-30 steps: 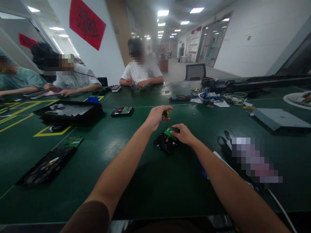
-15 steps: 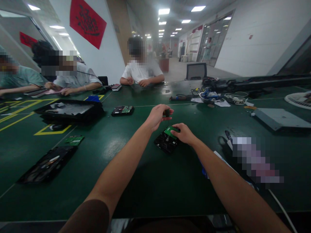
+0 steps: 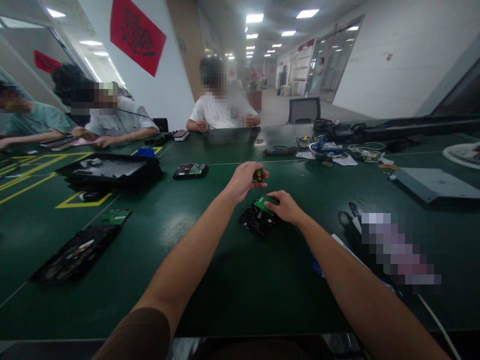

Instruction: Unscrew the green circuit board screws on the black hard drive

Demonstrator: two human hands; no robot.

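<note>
My left hand is closed around the black and yellow handle of a screwdriver. Its thin shaft points down at the far edge of a hard drive; whether the tip touches a screw is too small to tell. The drive lies flat on the green table, black underside up, with a green circuit board on it. My right hand grips the drive's right side, its thumb on the board and its other fingers partly hidden behind the edge.
Another hard drive lies beyond my left forearm. Opened drive casings and a loose green board are at left, near a black tray. A grey metal box and tangled cables lie right. Co-workers sit opposite.
The screwdriver handle has turned within my left fingers, its yellow marking going out of sight and showing again. My right hand and the drive stay put. The co-worker opposite has moved their hands apart.
</note>
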